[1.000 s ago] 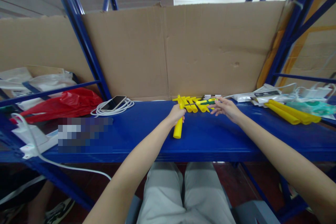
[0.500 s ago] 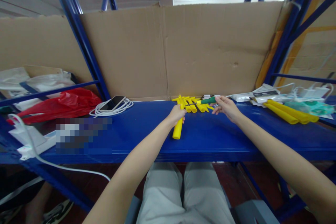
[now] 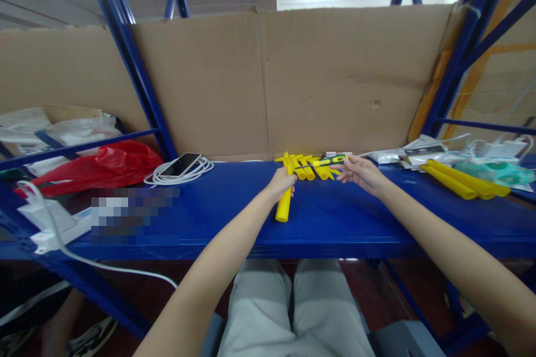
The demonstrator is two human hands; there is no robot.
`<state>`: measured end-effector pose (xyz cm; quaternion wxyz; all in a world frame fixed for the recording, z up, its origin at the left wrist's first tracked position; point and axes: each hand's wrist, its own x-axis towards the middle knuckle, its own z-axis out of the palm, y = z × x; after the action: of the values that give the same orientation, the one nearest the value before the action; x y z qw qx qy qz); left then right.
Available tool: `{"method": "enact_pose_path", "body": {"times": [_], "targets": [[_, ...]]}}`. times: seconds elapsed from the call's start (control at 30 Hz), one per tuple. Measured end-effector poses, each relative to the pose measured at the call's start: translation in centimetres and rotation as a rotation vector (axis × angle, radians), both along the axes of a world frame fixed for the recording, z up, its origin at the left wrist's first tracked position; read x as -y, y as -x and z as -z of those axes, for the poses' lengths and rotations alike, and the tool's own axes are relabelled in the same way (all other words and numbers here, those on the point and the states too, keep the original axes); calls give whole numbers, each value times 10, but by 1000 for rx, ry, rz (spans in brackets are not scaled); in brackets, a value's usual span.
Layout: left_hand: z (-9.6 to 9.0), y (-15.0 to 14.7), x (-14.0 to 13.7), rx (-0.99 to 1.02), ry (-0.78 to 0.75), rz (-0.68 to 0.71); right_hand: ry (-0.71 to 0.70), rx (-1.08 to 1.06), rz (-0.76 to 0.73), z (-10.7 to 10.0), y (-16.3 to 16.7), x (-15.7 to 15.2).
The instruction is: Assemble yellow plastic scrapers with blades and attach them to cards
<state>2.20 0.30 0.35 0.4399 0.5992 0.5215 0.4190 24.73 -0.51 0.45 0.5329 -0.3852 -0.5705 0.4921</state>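
My left hand (image 3: pixel 281 181) grips a yellow plastic tube (image 3: pixel 284 205) that lies lengthwise on the blue shelf (image 3: pixel 234 217). My right hand (image 3: pixel 360 172) holds a green and yellow screwdriver (image 3: pixel 329 161) by its handle, the shaft pointing left toward the tube's far end. Behind both hands lies a small pile of yellow tubes (image 3: pixel 307 166) against the cardboard backing.
A phone on a coiled white cable (image 3: pixel 180 170) lies left of the hands, beside a red plastic bag (image 3: pixel 103 164). More long yellow tubes (image 3: pixel 463 179), white packets (image 3: pixel 412 153) and a teal bag (image 3: pixel 496 173) sit at the right. Blue rack posts (image 3: pixel 138 78) flank the shelf.
My right hand lifted the screwdriver slightly and lowered it again, shifting it a little. My left hand and its tube stayed put.
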Motion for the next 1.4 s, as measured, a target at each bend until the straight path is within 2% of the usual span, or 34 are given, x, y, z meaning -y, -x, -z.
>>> {"method": "enact_pose_path", "body": {"times": [0.27,0.5,0.77,1.17,1.4], "targets": [[0,1,-2,-2,-5,3,-5,45,97,3,0,-3],[-2,0,2,7,-2,3,17,38,118,1,4,-1],[-2,-1,1,9,-4,7,25,139,196,1,3,0],[0,1,-2,17,-6,8,5,25,20,-1,0,3],[0,1,-1,13,-9,8,-23,36,18,2,-1,-2]]}}
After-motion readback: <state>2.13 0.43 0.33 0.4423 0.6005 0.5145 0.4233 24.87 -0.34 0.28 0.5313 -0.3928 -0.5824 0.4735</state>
